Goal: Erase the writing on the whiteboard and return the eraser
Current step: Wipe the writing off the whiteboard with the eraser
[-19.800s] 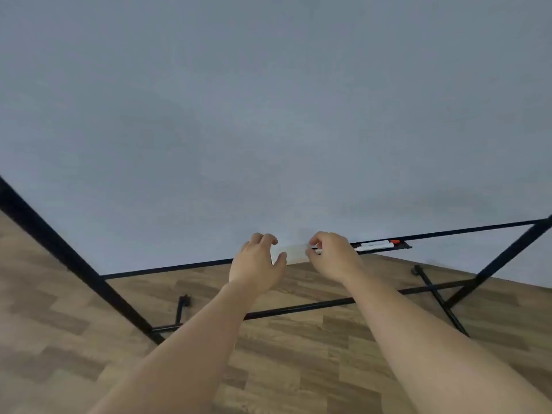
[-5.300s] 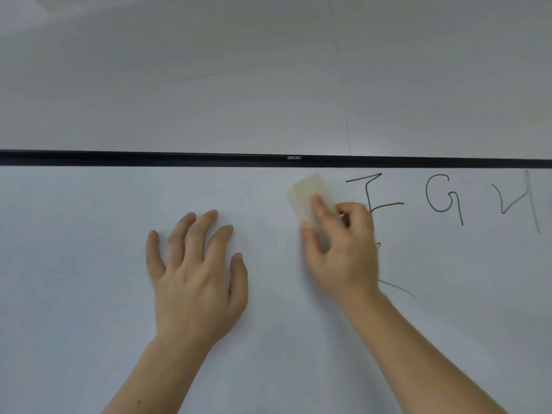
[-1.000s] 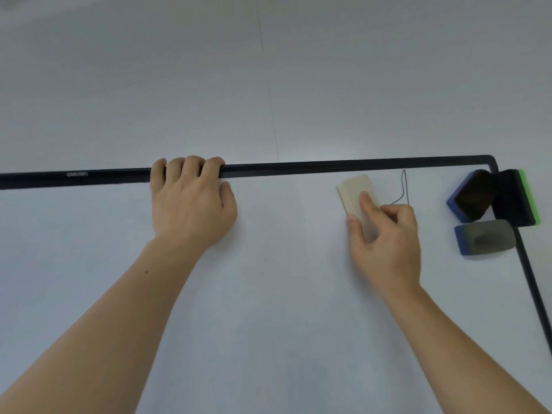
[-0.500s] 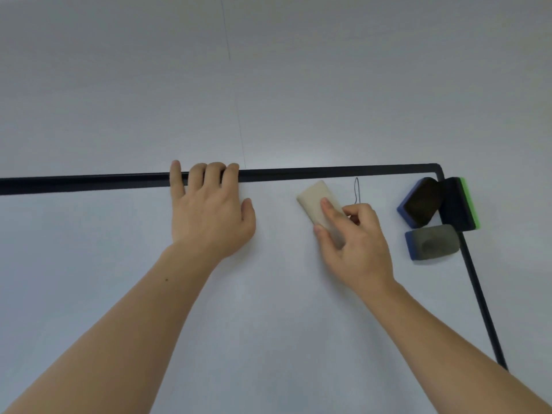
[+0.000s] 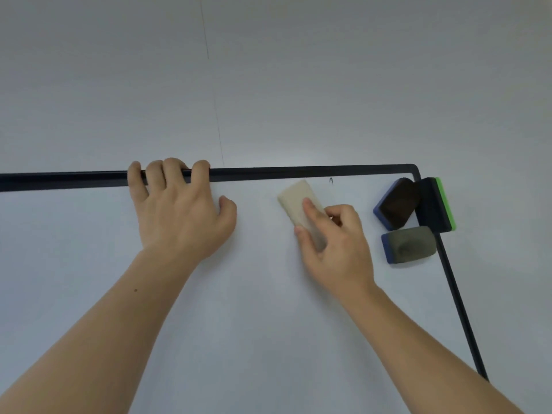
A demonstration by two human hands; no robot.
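Fingers [image 5: 310,210] of the right hand [image 5: 337,243] we find clamped on the eraser [image 5: 295,201], thumb on its left edge, forefinger laid along its top. The eraser lies flat on the whiteboard [image 5: 239,309], long axis slanting up and to the left, its upper end just below the frame [image 5: 298,172]. Its lower end is hidden under the hand. The left hand [image 5: 179,213] has its fingers hooked over the frame. A small mark [image 5: 331,180] sits right of the eraser, too small to read. Three other erasers [image 5: 409,222] cluster at the corner; one overlaps the frame.
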